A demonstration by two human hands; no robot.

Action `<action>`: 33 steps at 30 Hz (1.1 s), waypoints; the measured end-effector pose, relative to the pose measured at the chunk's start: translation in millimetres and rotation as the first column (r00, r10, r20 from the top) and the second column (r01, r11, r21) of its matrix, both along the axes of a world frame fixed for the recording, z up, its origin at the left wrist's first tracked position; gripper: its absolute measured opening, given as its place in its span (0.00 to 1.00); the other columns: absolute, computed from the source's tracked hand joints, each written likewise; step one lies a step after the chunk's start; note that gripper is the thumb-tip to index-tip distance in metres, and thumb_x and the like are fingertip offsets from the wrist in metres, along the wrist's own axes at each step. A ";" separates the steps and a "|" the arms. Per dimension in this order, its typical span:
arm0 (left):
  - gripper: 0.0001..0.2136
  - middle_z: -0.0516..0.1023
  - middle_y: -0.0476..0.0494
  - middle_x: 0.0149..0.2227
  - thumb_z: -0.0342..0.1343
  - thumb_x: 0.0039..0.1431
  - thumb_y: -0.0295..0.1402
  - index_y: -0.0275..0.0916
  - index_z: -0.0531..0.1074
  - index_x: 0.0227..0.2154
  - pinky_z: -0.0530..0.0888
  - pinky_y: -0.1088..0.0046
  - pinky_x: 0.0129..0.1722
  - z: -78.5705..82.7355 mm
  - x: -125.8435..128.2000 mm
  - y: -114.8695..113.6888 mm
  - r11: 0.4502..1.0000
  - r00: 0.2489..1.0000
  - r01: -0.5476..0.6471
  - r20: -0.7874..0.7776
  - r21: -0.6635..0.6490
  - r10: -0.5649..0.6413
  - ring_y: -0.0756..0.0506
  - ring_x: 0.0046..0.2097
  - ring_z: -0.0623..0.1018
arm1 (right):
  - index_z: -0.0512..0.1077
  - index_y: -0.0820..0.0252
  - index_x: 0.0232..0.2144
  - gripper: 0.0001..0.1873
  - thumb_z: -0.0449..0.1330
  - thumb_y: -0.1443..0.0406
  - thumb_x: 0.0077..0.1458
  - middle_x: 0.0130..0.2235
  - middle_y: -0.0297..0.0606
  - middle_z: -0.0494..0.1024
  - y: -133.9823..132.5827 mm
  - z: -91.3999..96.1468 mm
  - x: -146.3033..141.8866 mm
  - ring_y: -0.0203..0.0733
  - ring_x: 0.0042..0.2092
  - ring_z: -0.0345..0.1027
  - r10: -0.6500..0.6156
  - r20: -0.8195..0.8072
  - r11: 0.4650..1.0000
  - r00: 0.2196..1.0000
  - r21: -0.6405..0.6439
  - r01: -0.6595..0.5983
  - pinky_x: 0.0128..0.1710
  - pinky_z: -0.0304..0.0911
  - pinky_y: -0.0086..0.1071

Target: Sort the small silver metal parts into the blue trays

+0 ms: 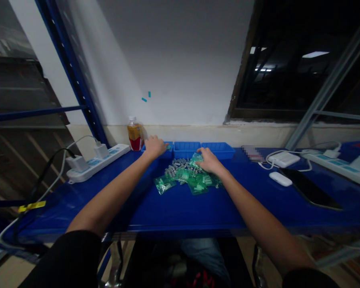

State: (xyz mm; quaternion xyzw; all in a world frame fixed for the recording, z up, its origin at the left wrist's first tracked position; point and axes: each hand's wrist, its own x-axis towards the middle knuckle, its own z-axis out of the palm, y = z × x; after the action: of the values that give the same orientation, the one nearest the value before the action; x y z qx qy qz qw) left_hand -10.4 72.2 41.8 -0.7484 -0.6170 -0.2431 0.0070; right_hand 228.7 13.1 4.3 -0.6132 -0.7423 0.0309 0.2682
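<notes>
Over the left blue bin [169, 154] is my left hand [155, 147], back upward and fingers pointing right. A bit of green shows beside its fingertips, and most of the fingers are hidden, so whether it grips anything is unclear. My right hand [209, 161] has thumb and fingers closed on a small green plastic packet [195, 159], just above the pile. Beneath lie several more green translucent packets [198, 186] with pale pieces inside. Behind and left of them is a heap of small grey cylindrical pieces [174, 167].
Blue bins stand along the wall, a middle one [186, 148] and a right one [218, 149]. A drink bottle [135, 134] is at the back left, near a power strip [100, 162]. To the right lie a white case [280, 179], a phone [310, 188], cables and another power strip [342, 166].
</notes>
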 end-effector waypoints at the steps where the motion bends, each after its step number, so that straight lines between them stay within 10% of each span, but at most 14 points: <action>1: 0.18 0.71 0.26 0.47 0.50 0.58 0.43 0.31 0.74 0.37 0.63 0.52 0.50 -0.7 2.8 -10.1 0.999 1.000 0.004 0.007 0.037 -0.005 0.29 0.55 0.64 | 0.63 0.62 0.49 0.27 0.63 0.68 0.44 0.44 0.44 0.69 0.1 1.4 -1.8 0.43 0.44 0.65 0.010 -0.076 0.999 0.997 0.040 -0.007 0.43 0.59 0.33; 5: 0.25 0.77 0.38 0.36 0.42 0.60 0.51 0.34 0.75 0.36 0.69 0.67 0.40 -7.3 18.4 -48.3 0.956 0.919 0.290 0.292 -0.051 -0.264 0.42 0.39 0.75 | 0.65 0.61 0.38 0.17 0.60 0.71 0.42 0.30 0.32 0.67 -5.1 9.3 -14.2 0.37 0.32 0.62 0.125 -0.288 0.975 0.949 0.213 -0.063 0.34 0.59 0.30; 12: 0.19 0.75 0.44 0.27 0.51 0.56 0.47 0.32 0.72 0.31 0.64 0.77 0.23 -12.0 40.1 -77.8 0.780 0.505 0.573 0.858 -0.252 -0.095 0.50 0.26 0.71 | 0.64 0.58 0.25 0.07 0.53 0.75 0.44 0.30 0.37 0.67 -32.6 16.3 -39.9 0.43 0.38 0.60 0.337 -0.019 0.819 0.941 0.500 -0.283 0.39 0.57 0.34; 15: 0.10 0.72 0.47 0.24 0.53 0.55 0.37 0.33 0.70 0.29 0.65 0.77 0.24 -17.8 36.7 -73.2 0.862 0.533 0.489 0.827 -0.131 -0.176 0.50 0.26 0.71 | 0.69 0.59 0.29 0.09 0.55 0.74 0.43 0.36 0.40 0.71 -35.6 15.5 -43.5 0.47 0.46 0.60 0.337 -0.009 0.840 0.941 0.453 -0.297 0.46 0.57 0.38; 18: 0.08 0.74 0.45 0.30 0.51 0.57 0.33 0.34 0.71 0.33 0.69 0.73 0.31 -25.0 28.7 -69.2 0.937 0.712 0.321 0.618 0.136 -0.333 0.47 0.32 0.74 | 0.73 0.59 0.32 0.07 0.59 0.67 0.46 0.38 0.41 0.74 -33.2 16.0 -44.2 0.48 0.48 0.62 0.330 -0.241 0.914 0.913 0.324 -0.244 0.49 0.57 0.41; 21: 0.10 0.74 0.42 0.40 0.51 0.57 0.28 0.37 0.71 0.42 0.70 0.67 0.43 -31.3 24.6 -73.0 0.840 0.828 0.389 0.256 0.379 -0.499 0.44 0.43 0.73 | 0.73 0.61 0.30 0.16 0.56 0.54 0.52 0.33 0.39 0.76 -28.7 17.3 -43.9 0.42 0.38 0.69 0.262 -0.643 0.954 0.720 0.059 -0.295 0.38 0.63 0.35; 25: 0.19 0.70 0.40 0.48 0.51 0.56 0.25 0.40 0.67 0.51 0.67 0.62 0.51 -34.8 31.3 -85.2 0.733 0.797 0.544 0.024 0.408 -0.604 0.42 0.51 0.69 | 0.72 0.62 0.28 0.20 0.58 0.50 0.48 0.26 0.35 0.74 -22.1 15.8 -41.7 0.34 0.24 0.67 0.102 -0.874 0.966 0.474 -0.026 -0.256 0.21 0.56 0.26; 30: 0.17 0.73 0.39 0.43 0.50 0.60 0.42 0.36 0.71 0.45 0.70 0.65 0.45 -29.3 42.4 -89.5 0.848 0.733 0.473 0.427 0.240 -0.530 0.42 0.46 0.72 | 0.71 0.62 0.32 0.16 0.58 0.54 0.48 0.25 0.33 0.72 -19.8 9.9 -40.0 0.33 0.19 0.64 0.176 -0.813 0.982 0.555 0.104 -0.158 0.16 0.56 0.26; 33: 0.24 0.75 0.39 0.33 0.44 0.60 0.50 0.32 0.73 0.36 0.70 0.71 0.34 -25.8 42.9 -82.5 0.893 0.495 0.450 0.825 0.024 -0.272 0.44 0.37 0.75 | 0.73 0.60 0.35 0.12 0.55 0.60 0.52 0.33 0.38 0.74 -25.4 8.3 -41.8 0.38 0.28 0.69 0.317 -0.599 0.942 0.736 0.288 -0.171 0.25 0.65 0.30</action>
State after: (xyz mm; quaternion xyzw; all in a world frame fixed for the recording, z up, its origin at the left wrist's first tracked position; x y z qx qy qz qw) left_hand 32.5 -10.4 16.0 -0.6623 -0.3999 -0.4918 -0.3995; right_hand 186.9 -12.3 12.6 -0.4303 -0.6803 0.1920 0.5614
